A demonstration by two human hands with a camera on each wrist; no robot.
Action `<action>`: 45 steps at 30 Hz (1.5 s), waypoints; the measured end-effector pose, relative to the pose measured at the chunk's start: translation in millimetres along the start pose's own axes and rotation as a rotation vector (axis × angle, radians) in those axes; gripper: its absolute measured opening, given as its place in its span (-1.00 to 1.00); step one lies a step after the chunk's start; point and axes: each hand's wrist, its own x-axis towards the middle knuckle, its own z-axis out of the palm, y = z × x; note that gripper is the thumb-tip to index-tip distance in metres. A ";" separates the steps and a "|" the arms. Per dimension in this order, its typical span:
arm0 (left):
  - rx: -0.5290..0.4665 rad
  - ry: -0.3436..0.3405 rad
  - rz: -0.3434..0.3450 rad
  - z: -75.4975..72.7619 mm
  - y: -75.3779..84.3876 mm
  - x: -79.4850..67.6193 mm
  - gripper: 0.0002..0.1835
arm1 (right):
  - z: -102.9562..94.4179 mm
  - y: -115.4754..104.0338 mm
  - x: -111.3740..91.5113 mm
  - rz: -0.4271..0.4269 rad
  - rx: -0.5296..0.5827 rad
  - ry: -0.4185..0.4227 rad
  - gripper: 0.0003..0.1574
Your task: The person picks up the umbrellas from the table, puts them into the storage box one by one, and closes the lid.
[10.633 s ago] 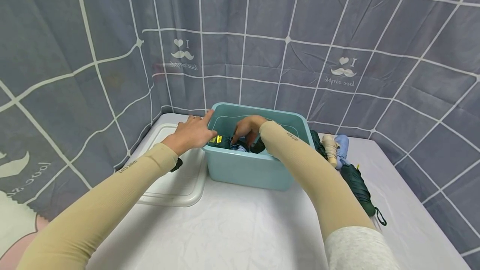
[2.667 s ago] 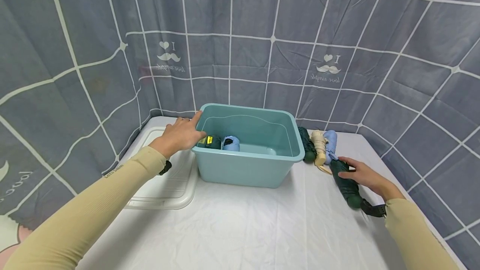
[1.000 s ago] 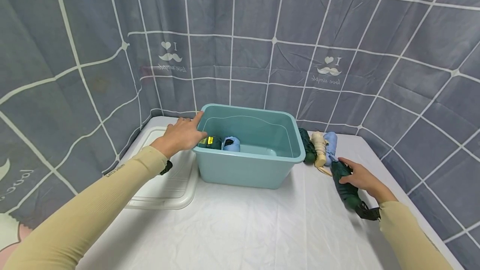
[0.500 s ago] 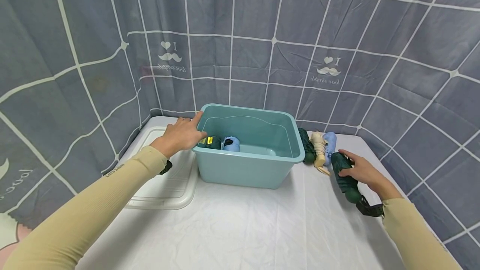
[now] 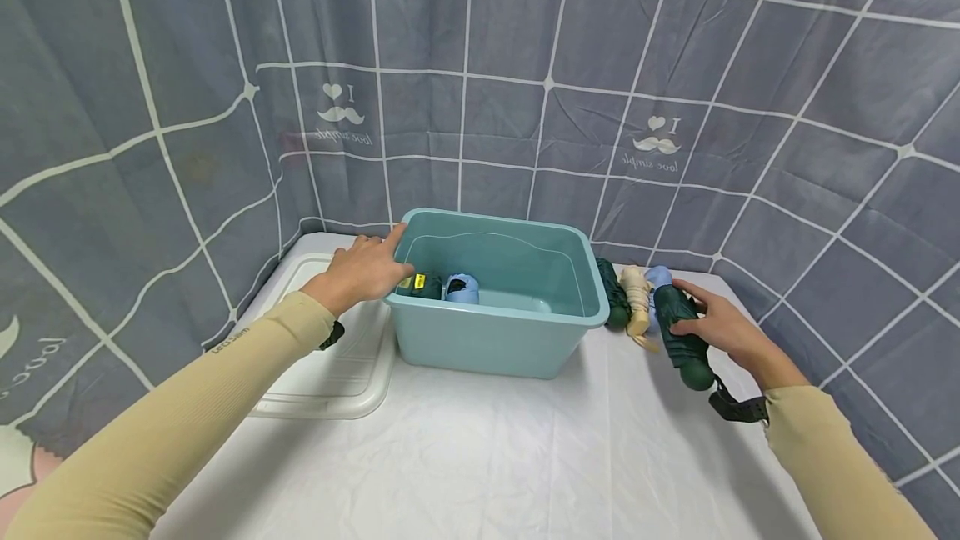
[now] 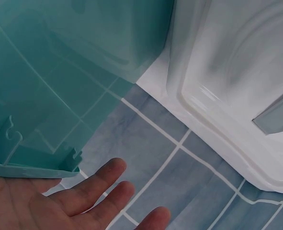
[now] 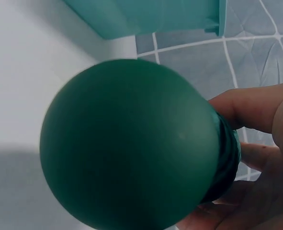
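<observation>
My right hand grips a folded dark green umbrella at the right of the table, fingers and thumb around its wrapped cloth. Its round green handle fills much of the right wrist view. In the head view its far end overlaps a light blue folded umbrella. My left hand rests on the left rim of a teal plastic bin; in the left wrist view several fingers stretch straight outside the rim. Inside the bin, at the left, lie a dark green bundle with a yellow label and a light blue bundle.
Just right of the bin lie another dark green folded umbrella and a cream one. A white lid lies flat to the bin's left. Grey checked curtain hangs behind the white-covered table.
My right hand has picked up the dark green umbrella from the right side and brought it up and leftward, towards the other umbrellas. Over the last second, my left hand has stayed on the rim.
</observation>
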 end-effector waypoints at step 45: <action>-0.002 -0.015 0.005 -1.9 1.1 -0.9 -0.12 | -18.1 -95.1 16.1 -0.024 0.088 0.007 0.15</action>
